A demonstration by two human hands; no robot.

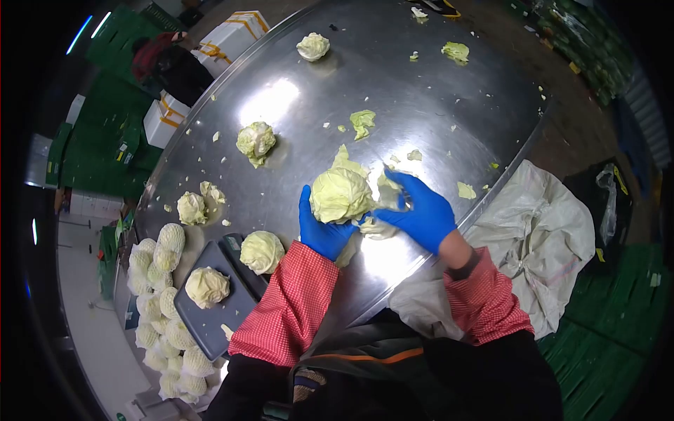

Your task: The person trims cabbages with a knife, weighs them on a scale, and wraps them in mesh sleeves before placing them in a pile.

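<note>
A pale green cabbage (pixel 340 196) rests in my left hand (pixel 324 228), whose blue-gloved fingers and thumb wrap its left side and underside. Just right of it is my right hand (pixel 423 210), also in a blue glove, with thumb and fingers spread apart. Blurred pale leaf pieces (pixel 385 184) lie in or behind the gap between those fingers; I see no firm grip on them. A loose leaf (pixel 377 229) is under the right thumb, and another leaf (pixel 347 161) shows behind the cabbage. Beside my left forearm sits another cabbage (pixel 262 252).
The metal table (pixel 449 84) carries leaf scraps and several more cabbages, one (pixel 256 143) ahead of my hands. A grey tray (pixel 203 326) holds a cabbage, beside net-wrapped cabbages (pixel 168 330). A white sack (pixel 540 238) is at right. A person (pixel 168 67) stands beyond the table.
</note>
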